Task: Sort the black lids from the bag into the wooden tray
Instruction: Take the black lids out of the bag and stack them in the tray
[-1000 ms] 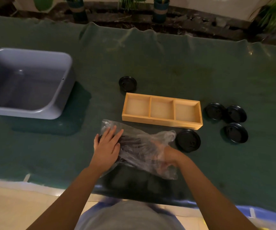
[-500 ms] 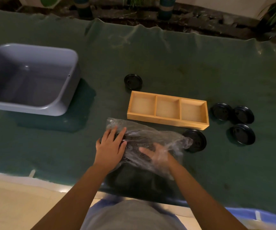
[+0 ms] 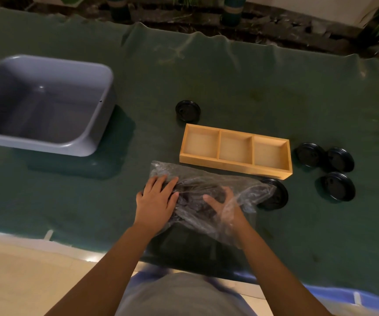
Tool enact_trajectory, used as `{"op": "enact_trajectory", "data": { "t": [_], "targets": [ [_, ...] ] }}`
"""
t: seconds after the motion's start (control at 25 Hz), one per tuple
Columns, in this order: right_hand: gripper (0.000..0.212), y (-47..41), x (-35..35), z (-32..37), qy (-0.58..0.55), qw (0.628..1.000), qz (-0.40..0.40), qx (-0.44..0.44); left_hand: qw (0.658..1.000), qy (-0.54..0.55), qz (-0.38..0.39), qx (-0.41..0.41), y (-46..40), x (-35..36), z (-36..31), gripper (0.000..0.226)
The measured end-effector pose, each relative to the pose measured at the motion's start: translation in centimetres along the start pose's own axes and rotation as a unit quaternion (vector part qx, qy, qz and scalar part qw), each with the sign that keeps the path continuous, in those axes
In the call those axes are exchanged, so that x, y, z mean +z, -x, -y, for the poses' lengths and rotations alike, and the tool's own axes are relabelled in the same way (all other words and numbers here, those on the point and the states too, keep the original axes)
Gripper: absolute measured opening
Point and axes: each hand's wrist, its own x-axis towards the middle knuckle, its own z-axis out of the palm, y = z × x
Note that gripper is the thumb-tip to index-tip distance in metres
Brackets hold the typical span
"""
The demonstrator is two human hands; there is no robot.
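Bag (image 3: 247, 190): black lids, right hand (image 3: 223, 207) inside, grip unclear | left hand (image 3: 155, 202) flat atop | tray (image 3: 234, 166): empty

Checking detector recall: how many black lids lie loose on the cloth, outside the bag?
5: one lid behind the wooden tray, three to its right, one partly under the bag. More inside the bag, uncountable.

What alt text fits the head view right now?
Left hand presses on a clear plastic bag of black lids while the right hand reaches inside it. Behind sits an empty three-compartment wooden tray, with five loose lids around it.
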Motion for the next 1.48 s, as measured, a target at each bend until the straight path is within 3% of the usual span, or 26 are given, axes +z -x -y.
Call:
{"op": "enact_trajectory", "data": {
  "t": [0.12, 0.28, 0.56, 0.72, 0.92, 1.24, 1.36, 1.4, 1.48],
  "targets": [
    [0.075, 0.1, -0.2, -0.2, 0.074, 0.992, -0.024, -0.099, 1.000, 0.013, -0.001, -0.005, 0.1, 0.0, 0.0, 0.052],
    [0.051, 0.1, 0.8, -0.2, 0.234, 0.959, 0.035, -0.158, 1.000, 0.014, 0.005, -0.015, 0.1, -0.1, -0.3, 0.071],
    [0.042, 0.1, -0.2, 0.1, 0.254, 0.956, 0.058, -0.137, 0.999, 0.025, 0.015, -0.027, -0.3, -0.2, -0.3, 0.067],
    [0.031, 0.4, 0.3, 0.2, 0.186, 0.972, 0.033, -0.137, 0.999, 0.031, 0.018, -0.035, -0.6, -0.3, -0.2, 0.064],
    [0.031, 0.0, 0.8, 0.1, 0.168, 0.972, 0.024, -0.164, 0.998, 0.037, 0.021, -0.044, -1.0, -0.2, -0.1, 0.059],
    [0.046, -0.7, -1.3, -0.3, 0.163, 0.969, 0.090, -0.164, 0.999, 0.023, 0.024, -0.039, -0.9, -0.2, -0.4, 0.056],
    [0.025, -1.5, -2.0, -0.5, 0.149, 0.981, 0.028, -0.122, 0.999, 0.023, 0.018, -0.036, -0.6, -0.1, -0.5, 0.056],
    [0.026, -1.7, -1.8, -0.4, 0.176, 0.980, 0.006, -0.090, 0.999, 0.022, 0.014, -0.034, -0.6, -0.1, -0.6, 0.056],
    [0.049, -2.3, -1.3, -0.7, 0.227, 0.972, -0.024, -0.062, 0.999, 0.020, 0.014, -0.032, -0.6, -0.2, -0.6, 0.056]
  ]
}}
